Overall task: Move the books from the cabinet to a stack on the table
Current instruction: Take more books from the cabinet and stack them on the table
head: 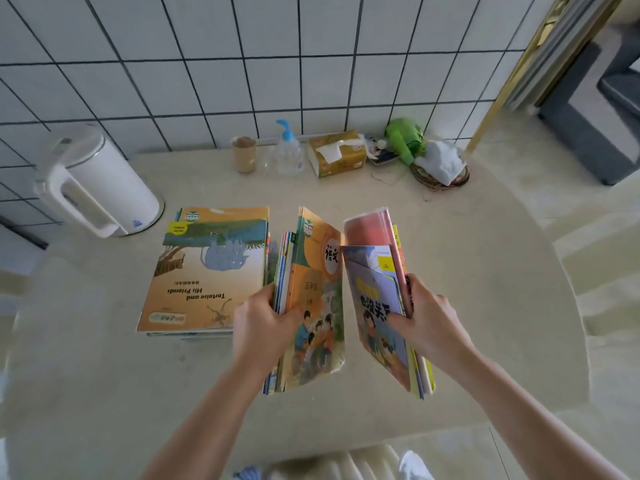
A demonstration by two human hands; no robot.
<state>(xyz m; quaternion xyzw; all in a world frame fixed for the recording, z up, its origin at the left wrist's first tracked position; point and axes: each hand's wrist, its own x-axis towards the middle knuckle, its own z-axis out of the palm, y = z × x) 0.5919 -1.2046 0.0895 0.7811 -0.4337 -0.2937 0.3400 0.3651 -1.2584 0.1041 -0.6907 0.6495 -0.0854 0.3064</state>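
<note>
Above the smooth beige table (450, 271), your left hand (263, 327) clamps one upright bundle of thin glossy paperbacks (311, 306), your right hand (427, 323) another (377, 306); a flat stack (207, 268) lies left.

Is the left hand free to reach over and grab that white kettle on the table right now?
Probably not. The left hand grips a bundle of books, so it is occupied. The path to the kettle looks open, though the stack of books lies between.

Colourful books (313, 299), upright, beside stack (207, 268)
</note>
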